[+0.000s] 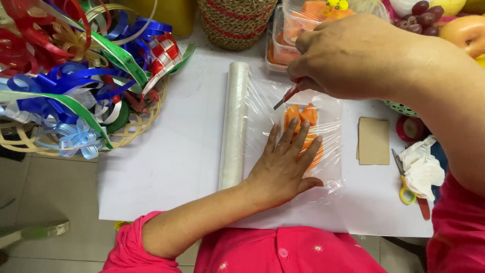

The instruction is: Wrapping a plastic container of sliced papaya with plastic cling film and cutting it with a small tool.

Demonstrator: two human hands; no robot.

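Left hand point(287, 164) flat, fingers spread wide, pressing cling film point(283, 108) over one tray of orange fruit point(302, 117) at frame centre. Right hand point(353, 55) above, fisted round one small red-handled knife point(287, 96), tip on the film. One film roll point(234, 124) left; scissors point(405, 184) right; two stacked fruit trays point(285, 38) above.

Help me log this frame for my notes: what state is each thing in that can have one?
Cling film roll: partly unrolled, sheet drawn across the tray.
Tray of orange fruit pieces: under film, not fully wrapped.
Left hand: flat, fingers spread, pressing the film.
Right hand: closed on a small red-handled cutter.
Scissors: lying unused.
Ribbon basket: full.
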